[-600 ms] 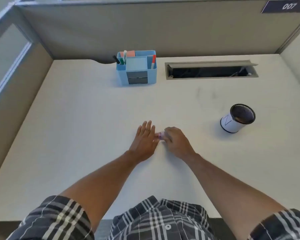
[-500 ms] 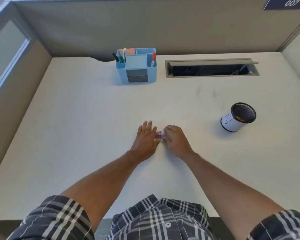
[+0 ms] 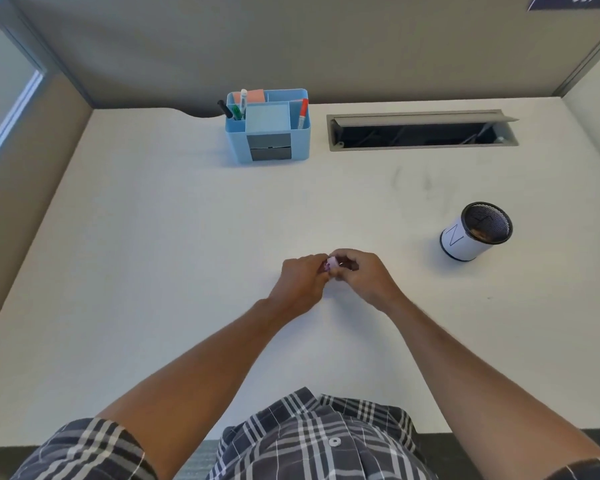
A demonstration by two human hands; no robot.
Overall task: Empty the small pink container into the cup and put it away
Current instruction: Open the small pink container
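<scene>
The small pink container [image 3: 332, 263] is pinched between both hands at the middle of the white desk [image 3: 153, 254]; only a sliver of it shows between the fingers. My left hand [image 3: 300, 277] curls around its left side, and my right hand [image 3: 362, 273] grips it from the right. The cup [image 3: 473, 233], a black mesh pot wrapped in white paper marked "N", stands upright to the right, well apart from the hands.
A blue desk organiser [image 3: 267, 128] with markers and sticky notes stands at the back centre. To its right is an open cable slot [image 3: 421, 131] in the desk. Partition walls enclose the back and both sides.
My left hand, which lay flat with fingers spread, has curled shut onto the container. Both hands now hold it together.
</scene>
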